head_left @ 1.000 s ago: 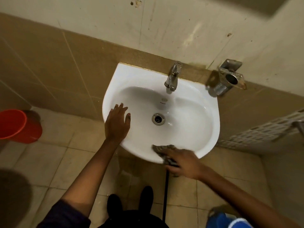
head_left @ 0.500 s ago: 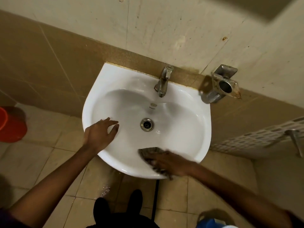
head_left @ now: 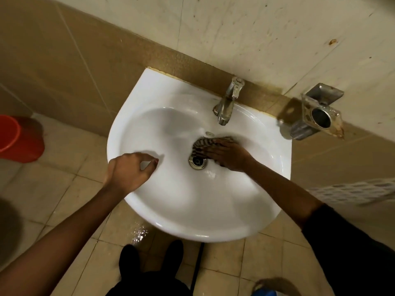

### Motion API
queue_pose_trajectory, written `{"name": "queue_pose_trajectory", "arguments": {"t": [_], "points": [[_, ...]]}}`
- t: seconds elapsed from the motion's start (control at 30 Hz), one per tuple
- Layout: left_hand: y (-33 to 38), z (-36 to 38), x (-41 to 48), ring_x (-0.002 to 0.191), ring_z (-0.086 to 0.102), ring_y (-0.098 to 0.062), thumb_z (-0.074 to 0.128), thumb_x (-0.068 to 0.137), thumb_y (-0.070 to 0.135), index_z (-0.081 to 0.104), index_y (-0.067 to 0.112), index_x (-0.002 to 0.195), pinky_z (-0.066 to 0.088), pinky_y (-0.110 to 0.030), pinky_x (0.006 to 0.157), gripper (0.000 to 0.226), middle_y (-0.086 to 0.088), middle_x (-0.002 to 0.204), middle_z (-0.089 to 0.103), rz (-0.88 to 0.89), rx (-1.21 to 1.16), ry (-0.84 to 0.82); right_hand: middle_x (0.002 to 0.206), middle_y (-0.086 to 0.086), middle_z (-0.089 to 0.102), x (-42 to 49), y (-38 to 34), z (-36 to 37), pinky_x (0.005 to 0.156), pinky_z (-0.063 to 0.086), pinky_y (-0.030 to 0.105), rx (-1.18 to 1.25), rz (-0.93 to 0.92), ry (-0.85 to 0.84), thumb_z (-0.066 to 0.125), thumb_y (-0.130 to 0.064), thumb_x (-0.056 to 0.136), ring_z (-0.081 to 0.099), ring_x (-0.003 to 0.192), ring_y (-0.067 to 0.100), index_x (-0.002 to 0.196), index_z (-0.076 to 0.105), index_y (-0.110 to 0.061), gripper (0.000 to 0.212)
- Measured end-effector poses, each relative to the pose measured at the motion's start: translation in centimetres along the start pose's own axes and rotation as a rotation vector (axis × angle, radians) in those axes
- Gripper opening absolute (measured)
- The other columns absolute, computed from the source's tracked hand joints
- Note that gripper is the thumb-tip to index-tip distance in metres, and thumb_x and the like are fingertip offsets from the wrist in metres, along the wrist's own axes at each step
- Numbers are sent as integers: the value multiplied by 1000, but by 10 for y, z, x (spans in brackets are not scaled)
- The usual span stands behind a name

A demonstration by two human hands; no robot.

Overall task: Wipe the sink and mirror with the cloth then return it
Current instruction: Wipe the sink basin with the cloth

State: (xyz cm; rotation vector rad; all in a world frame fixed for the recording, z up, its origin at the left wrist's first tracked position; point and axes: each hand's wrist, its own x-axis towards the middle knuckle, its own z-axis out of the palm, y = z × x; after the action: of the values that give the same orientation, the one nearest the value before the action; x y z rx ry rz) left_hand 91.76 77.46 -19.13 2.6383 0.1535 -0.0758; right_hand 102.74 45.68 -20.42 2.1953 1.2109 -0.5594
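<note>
Cloth [head_left: 202, 144] first: you have one, dark with pale stripes, bunched deep in the bowl of the one white sink [head_left: 183, 214], lying just at 12 o'clock of the drain and touching its rim. Your right hand [head_left: 229, 155] lies flat on top of it, fingers [head_left: 213, 149] spread and pressing down rather than curled round it, so only the cloth's edge toward 10 o'clock shows beyond your fingertips. One round metal drain [head_left: 197, 161] sits at the middle of the bowl, just at 8 o'clock of that hand.

Your left hand [head_left: 128, 170] is over the sink's rim at 9 o'clock of the drain, empty, fingers loosely curled with thumb and forefinger apart; whether it touches the porcelain you cannot tell. The two hands are well apart, with the drain between them.

One metal tap [head_left: 227, 103] stands on the back rim at 12 o'clock of the cloth, its spout pointing down into the bowl. Farther out at 2 o'clock, one metal holder [head_left: 318, 114] with a round opening is fixed to the wall, rusty at its edges.

On the tiled floor [head_left: 57, 184], one red bucket [head_left: 19, 138] stands at 9 o'clock, cut by the frame edge. Two dark feet [head_left: 149, 259] show under the sink at 6 o'clock, beside a wet patch. A blue object [head_left: 264, 292] peeks in at 5 o'clock, too cropped to name.
</note>
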Motion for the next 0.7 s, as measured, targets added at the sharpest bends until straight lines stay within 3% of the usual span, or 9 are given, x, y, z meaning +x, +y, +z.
{"name": "queue_pose_trajectory", "arguments": {"t": [0.07,0.17,0.23,0.33,0.37,0.47,0.53,0.6,0.7], "points": [[1,-3,0,93,68,-29,51,87,49,73,31,97,44,-31,73,30,-2,99,75,-3,-1,-16,160,-2,14,-11,-13,20,121,13,44,91,84,-5,31,-29,97,13,148,18,151,9,-26,59],[3,-5,-2,97,67,-25,51,88,49,72,30,99,38,-28,71,30,1,106,74,-5,-45,-6,162,2,0,-23,-50,27,119,4,54,475,290,-53,33,-28,99,-1,149,22,151,3,-26,60],[5,-6,-3,99,67,-21,51,88,50,72,30,99,35,-25,70,32,5,111,72,-15,-77,16,161,8,5,-20,-89,-1,119,6,52,783,314,-92,31,-24,102,3,148,24,151,7,-18,55],[6,-7,-4,101,66,-18,42,85,58,71,31,99,35,-25,70,42,8,112,72,3,-97,15,147,9,32,11,-157,-74,106,32,38,1489,125,-12,33,-8,102,41,129,25,149,16,-6,50],[6,-7,-3,104,65,-17,38,82,59,71,32,101,36,-25,71,46,8,113,71,10,-101,12,147,6,28,24,-176,-96,107,27,29,1575,96,64,33,-5,102,35,132,18,148,16,-4,49],[5,-6,-3,127,51,-11,39,80,59,64,32,116,43,-30,89,51,6,129,63,23,-194,6,156,1,10,38,-189,-115,103,-1,10,1432,70,224,32,-15,103,-1,134,2,149,14,-12,50],[3,-6,-2,137,36,-7,40,82,60,56,31,126,42,-35,101,56,7,139,53,49,-230,-2,160,10,6,30,-168,-77,109,2,18,1226,19,251,32,-15,103,5,144,14,149,14,-12,50],[3,-6,-1,140,28,-3,38,83,63,50,32,132,43,-36,101,60,9,144,47,63,-221,4,160,15,8,5,-135,-32,112,18,31,1146,193,142,29,-17,102,27,140,23,150,12,-13,51],[4,-8,-2,138,17,4,35,83,66,43,32,137,43,-34,99,64,11,148,41,57,-229,25,161,7,1,-18,-118,16,117,4,55,681,565,-71,29,-24,101,2,148,23,151,6,-19,56]]}}
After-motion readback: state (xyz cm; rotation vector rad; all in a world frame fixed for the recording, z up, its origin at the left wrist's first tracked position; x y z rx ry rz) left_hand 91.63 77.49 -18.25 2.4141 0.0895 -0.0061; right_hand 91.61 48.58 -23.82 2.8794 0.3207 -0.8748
